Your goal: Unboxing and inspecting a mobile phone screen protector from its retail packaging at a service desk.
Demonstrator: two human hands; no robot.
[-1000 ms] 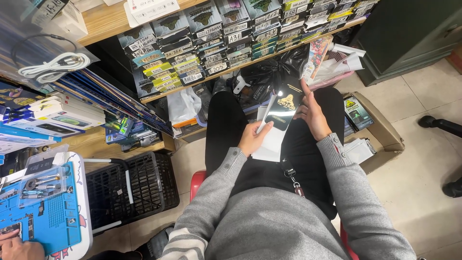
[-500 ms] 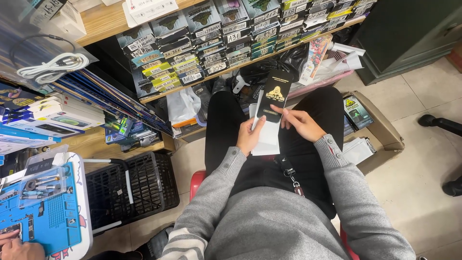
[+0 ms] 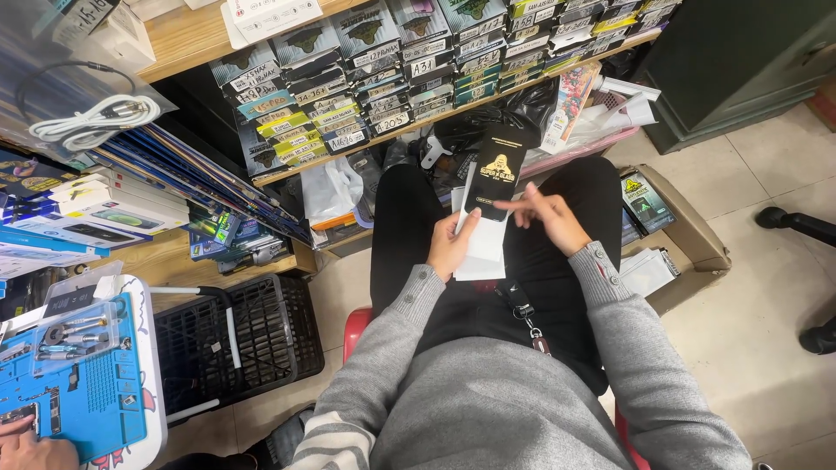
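Seated person, head view looking down at lap. Left hand (image 3: 448, 248) grasps a flat black rectangular packet with a gold emblem (image 3: 495, 172) plus a thin stack of white sheets (image 3: 484, 252) behind it; thumb over the front, fingers underneath, so the packet stands tilted up toward the face, probably for reading. Packet sits above the knees, over the black trousers, well below the shelf.

Right hand (image 3: 547, 219) is released, holding nothing: index finger stretched toward the packet's lower edge, just beside it; contact can't be confirmed.

Wooden shelf (image 3: 183, 35) ahead carries rows of similar labelled slim boxes (image 3: 383, 83), stacked edge-out so labels show. Open cardboard box (image 3: 688, 239) on the floor at right holds more packets, within arm's reach. Black plastic crate (image 3: 261, 335) at left. Blue repair mat with small tools (image 3: 74, 396) on the tabletop lower left; another person's hand (image 3: 30, 448) rests at its corner.
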